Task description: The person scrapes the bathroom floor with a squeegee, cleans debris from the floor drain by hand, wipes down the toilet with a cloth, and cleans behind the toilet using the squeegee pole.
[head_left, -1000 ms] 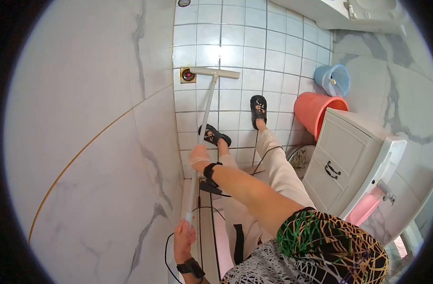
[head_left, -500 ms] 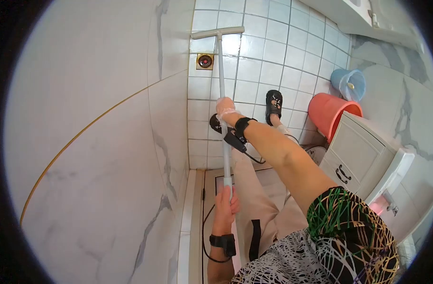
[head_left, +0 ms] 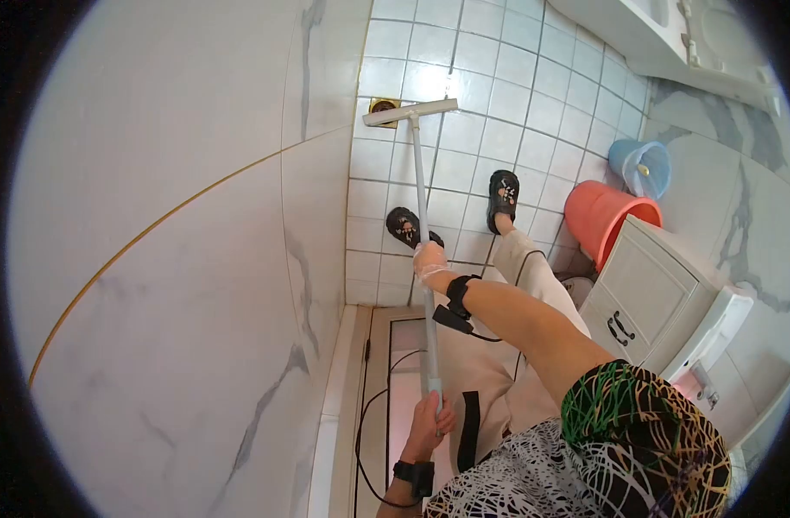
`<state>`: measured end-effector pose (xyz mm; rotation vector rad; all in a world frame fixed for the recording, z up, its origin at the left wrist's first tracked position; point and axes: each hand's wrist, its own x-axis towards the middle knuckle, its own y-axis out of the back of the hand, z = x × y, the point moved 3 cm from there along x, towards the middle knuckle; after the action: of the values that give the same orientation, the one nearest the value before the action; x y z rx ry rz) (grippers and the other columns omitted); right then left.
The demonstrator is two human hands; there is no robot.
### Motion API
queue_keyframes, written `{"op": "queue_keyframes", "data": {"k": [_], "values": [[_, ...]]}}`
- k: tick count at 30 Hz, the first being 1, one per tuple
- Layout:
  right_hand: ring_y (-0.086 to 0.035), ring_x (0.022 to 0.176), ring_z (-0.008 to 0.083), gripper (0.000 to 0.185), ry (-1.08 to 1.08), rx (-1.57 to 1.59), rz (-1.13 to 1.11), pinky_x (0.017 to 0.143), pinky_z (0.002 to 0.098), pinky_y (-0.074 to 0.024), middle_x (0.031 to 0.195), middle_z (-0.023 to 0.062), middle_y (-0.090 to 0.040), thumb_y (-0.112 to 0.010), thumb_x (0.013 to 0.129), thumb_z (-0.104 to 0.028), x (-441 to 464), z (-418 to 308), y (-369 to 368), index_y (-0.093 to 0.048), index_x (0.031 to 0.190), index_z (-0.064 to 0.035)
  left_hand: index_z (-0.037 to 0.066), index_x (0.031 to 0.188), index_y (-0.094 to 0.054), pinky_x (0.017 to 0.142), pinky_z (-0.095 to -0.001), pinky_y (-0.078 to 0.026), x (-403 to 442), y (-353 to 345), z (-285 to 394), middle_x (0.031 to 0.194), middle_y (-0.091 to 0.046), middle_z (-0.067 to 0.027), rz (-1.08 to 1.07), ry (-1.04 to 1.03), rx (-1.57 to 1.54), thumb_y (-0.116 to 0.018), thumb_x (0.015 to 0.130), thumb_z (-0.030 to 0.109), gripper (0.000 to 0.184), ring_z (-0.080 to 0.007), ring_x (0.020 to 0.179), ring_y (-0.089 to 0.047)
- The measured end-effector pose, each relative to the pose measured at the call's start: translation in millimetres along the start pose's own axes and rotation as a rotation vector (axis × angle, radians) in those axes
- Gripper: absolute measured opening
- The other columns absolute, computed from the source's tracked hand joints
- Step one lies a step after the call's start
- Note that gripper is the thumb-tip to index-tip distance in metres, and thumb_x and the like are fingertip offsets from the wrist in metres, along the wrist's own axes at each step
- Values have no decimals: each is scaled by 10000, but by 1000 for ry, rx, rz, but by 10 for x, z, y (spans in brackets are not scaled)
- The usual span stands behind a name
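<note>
A long-handled floor squeegee point(head_left: 419, 164) stretches away from me over the tiles, its pale wide head point(head_left: 429, 108) resting on the floor. The head partly covers a gold-rimmed floor drain point(head_left: 385, 104) close to the wall. My right hand point(head_left: 429, 259), in a thin clear plastic glove, is wrapped round the middle of the pole. Near the pole's lower end, my left hand point(head_left: 427, 416) is closed round the grip. Black straps with small devices and cables sit on both wrists.
My feet, in black clogs point(head_left: 503, 192), stand on the white tiled floor point(head_left: 473, 129). To the right are a red bucket point(head_left: 598, 216), a blue bucket point(head_left: 628, 160) and a white cabinet point(head_left: 641, 289). A marble-patterned wall point(head_left: 179, 285) rises on the left.
Both hands have drawn the squeegee back toward me and slightly right. Its head has moved from beyond the drain to partly over it.
</note>
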<state>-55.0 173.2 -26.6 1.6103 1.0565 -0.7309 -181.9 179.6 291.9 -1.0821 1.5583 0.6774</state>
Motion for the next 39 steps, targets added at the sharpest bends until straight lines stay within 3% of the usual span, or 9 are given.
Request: {"op": "queue_keyframes", "data": {"k": [9, 12, 14, 17, 23, 25, 33, 38, 39], "values": [[-671, 778, 205, 243, -436, 50, 181, 577, 327, -513, 790, 93, -664, -522, 864, -266, 431, 724, 543, -665, 787, -85, 26, 1076, -495, 406, -196, -281, 275, -163, 446, 665, -478, 10, 69, -335, 554, -507, 923, 250, 271, -61, 472, -402], [-663, 737, 190, 268, -10, -359, -78, 576, 311, -513, 739, 94, -652, -529, 850, -305, 685, 1447, 847, -641, 760, -79, 9, 1223, -462, 467, -161, -356, 254, -690, 951, 951, -596, -81, 156, -771, 401, -599, 864, 186, 423, -85, 629, -547], [-642, 697, 178, 240, 74, -383, -144, 569, 308, -504, 703, 86, -633, -532, 837, -290, 964, 1637, 960, -620, 744, -87, 26, 1285, -422, 650, -214, -447, 271, -915, 1227, 1205, -510, -138, -163, -637, 395, -600, 861, 185, 486, -140, 885, -580], [-585, 618, 158, 131, -125, -66, -63, 550, 312, -477, 645, 60, -589, -534, 808, -205, 1373, 1981, 1047, -579, 723, -117, 27, 1201, -482, 863, -318, -413, 560, -1525, 1339, 1187, -515, -143, -356, -1110, 43, -574, 879, 178, 367, -190, 1036, -521], [-571, 642, 279, 154, 158, 630, 234, 605, 376, -473, 674, 128, -597, -635, 775, -220, 1230, 1046, 1307, -614, 662, -119, 68, 751, -471, 956, -427, -349, 1024, -1582, 2138, 829, -593, -125, -166, -1131, -99, -492, 925, 144, 191, -249, 980, -517], [-576, 645, 308, 131, 336, 107, 353, 606, 392, -471, 683, 147, -595, -627, 763, -207, 1380, 596, 1282, -636, 676, -111, 81, 676, -406, 935, -453, -367, 817, -1588, 2400, 748, -546, -107, -113, -1250, -155, -503, 914, 132, 262, -261, 887, -525], [-607, 747, 324, 113, 291, 229, 251, 658, 351, -519, 762, 132, -638, -629, 709, -204, 1525, -920, 1560, -648, 705, -94, 93, 652, -349, 780, -390, -417, -157, -2072, 3085, 599, -354, -28, 46, -1539, -96, -486, 891, 31, 282, -166, 625, -408], [-607, 742, 320, 139, -271, -308, -420, 649, 343, -520, 742, 112, -643, -662, 691, -254, 1739, -1669, 2345, -652, 694, -116, 109, 621, -320, 734, -378, -422, -372, -2489, 3236, 592, -339, -18, 55, -1595, -40, -513, 873, 5, 334, -141, 561, -368], [-611, 737, 315, 135, -76, 35, 12, 644, 343, -521, 747, 101, -650, -672, 684, -259, 1560, -1445, 2280, -654, 693, -125, 110, 617, -317, 729, -380, -425, -376, -2517, 3280, 590, -337, -18, 54, -1604, -25, -517, 872, 6, 340, -142, 561, -370]]}}
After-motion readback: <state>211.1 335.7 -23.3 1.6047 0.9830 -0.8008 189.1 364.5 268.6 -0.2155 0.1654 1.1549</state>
